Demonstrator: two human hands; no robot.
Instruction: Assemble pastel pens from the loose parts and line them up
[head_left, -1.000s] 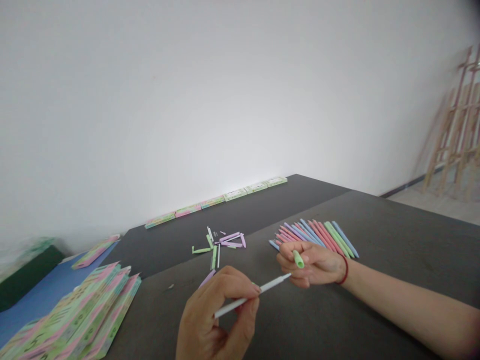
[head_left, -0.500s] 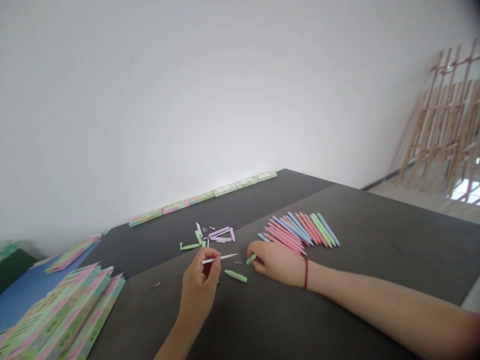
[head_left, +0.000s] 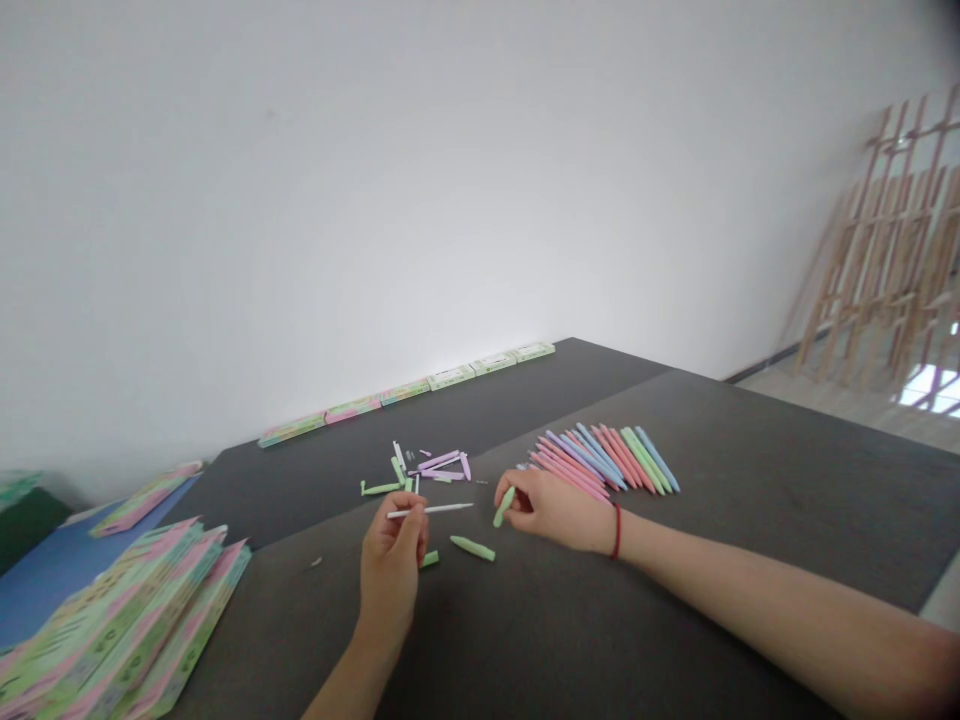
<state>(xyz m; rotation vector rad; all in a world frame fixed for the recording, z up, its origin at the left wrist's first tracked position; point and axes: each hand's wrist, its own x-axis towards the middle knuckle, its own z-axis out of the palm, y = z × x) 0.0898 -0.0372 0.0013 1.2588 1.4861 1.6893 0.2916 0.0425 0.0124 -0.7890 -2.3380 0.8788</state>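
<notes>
Between thumb and fingers, my left hand (head_left: 394, 555) pinches a slim white pen refill (head_left: 442, 508), its tip pointing right. My right hand (head_left: 551, 508) grips a green pen barrel piece (head_left: 505, 506), tilted, a short way right of the refill's tip. On the dark table (head_left: 525, 640) below lies another green barrel piece (head_left: 472, 547). A short green part (head_left: 429, 559) shows beside my left hand, partly hidden by it. Behind my hands is a loose group of purple pen parts (head_left: 441, 475), green pen parts (head_left: 382, 489) and white parts. A tiny spring-like piece (head_left: 481, 482) lies near them.
A row of pink, blue, purple and green pens (head_left: 607, 458) lies behind my right hand. Flat colourful boxes (head_left: 450, 378) line the wall edge. More boxes (head_left: 150, 610) are stacked at the left, near a blue surface (head_left: 37, 590). Wooden racks (head_left: 892, 250) stand far right.
My right hand has lifted the green barrel piece and turned it more upright. My left hand has shifted slightly left with the refill, uncovering the short green part. The tiny spring-like piece now lies farther back.
</notes>
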